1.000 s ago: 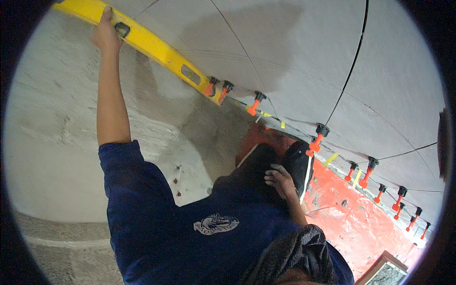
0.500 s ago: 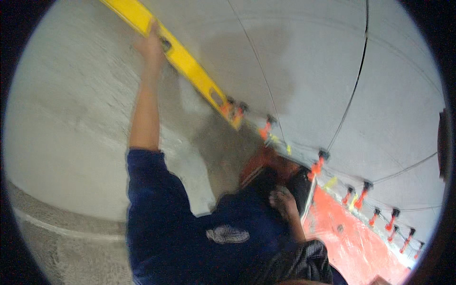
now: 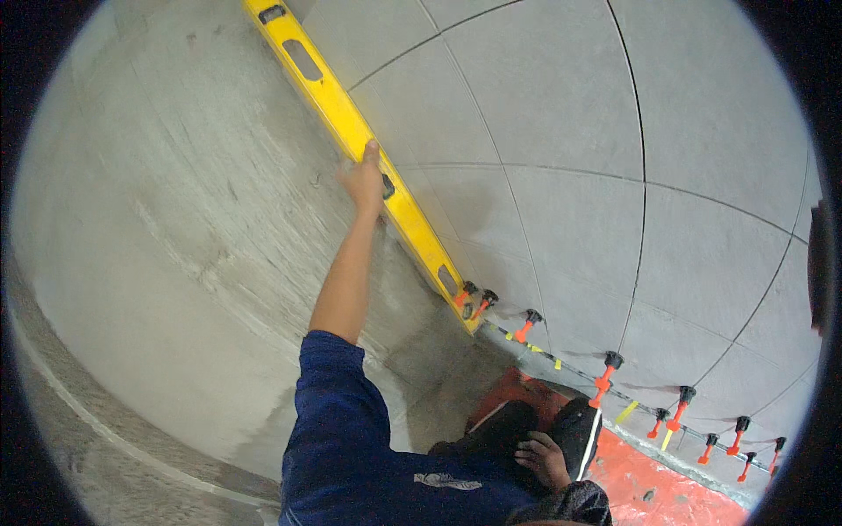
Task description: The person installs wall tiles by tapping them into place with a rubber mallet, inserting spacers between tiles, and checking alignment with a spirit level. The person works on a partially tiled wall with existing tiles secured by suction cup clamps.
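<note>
My left hand [image 3: 363, 184] is closed around the middle of a long yellow spirit level [image 3: 340, 112], its thumb over the face beside a dark vial window. The level slants along the border between grey tiles [image 3: 561, 96] and a bare cement surface [image 3: 175, 158]. Its lower end sits next to red tile-levelling clips with black caps [image 3: 488, 300]. Down by my dark-clothed leg [image 3: 510, 421], my right hand [image 3: 544, 459] rests with fingers laid over the knee, holding nothing that I can see.
More red-and-black levelling clips [image 3: 683, 405] run along the tile edge to the lower right, with yellow tabs [image 3: 626, 412] among them. A red sheet [image 3: 658, 482] lies beside my leg. A strip of rough grey ground [image 3: 79, 438] curves along the lower left.
In the view, the level and my left hand now appear farther right and lower, and the tiles and clips have shifted down too. My left hand keeps its hold; my right hand stays by the knee.
</note>
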Demonstrator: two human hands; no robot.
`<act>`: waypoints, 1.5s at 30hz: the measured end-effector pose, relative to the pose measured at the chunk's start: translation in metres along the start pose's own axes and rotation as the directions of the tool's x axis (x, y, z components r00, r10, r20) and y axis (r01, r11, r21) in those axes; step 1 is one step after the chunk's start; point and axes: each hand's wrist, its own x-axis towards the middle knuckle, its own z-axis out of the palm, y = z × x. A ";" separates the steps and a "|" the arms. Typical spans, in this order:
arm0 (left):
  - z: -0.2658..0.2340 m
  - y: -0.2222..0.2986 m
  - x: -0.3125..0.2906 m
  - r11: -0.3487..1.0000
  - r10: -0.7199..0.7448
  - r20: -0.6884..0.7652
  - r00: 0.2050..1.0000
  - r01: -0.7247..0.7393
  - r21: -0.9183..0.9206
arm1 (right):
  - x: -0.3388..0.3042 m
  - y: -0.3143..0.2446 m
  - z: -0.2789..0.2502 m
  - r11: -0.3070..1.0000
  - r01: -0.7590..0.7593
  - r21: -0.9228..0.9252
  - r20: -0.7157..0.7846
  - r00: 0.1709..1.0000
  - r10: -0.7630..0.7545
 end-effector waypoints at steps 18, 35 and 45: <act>-0.162 -0.020 -0.081 0.936 -0.075 0.126 0.989 0.114 -0.334 | -0.050 -0.027 0.101 0.559 0.488 -0.671 0.232 0.854 -0.466; -0.258 -0.185 -0.245 0.904 -0.426 0.033 0.904 0.423 0.061 | 0.015 -0.038 -0.049 0.441 0.175 -0.880 -0.048 0.892 -0.450; -0.280 -0.224 -0.233 0.905 -0.294 0.364 0.884 0.380 -0.192 | -0.066 0.148 -0.123 0.070 -0.497 -0.865 -0.482 0.783 -0.392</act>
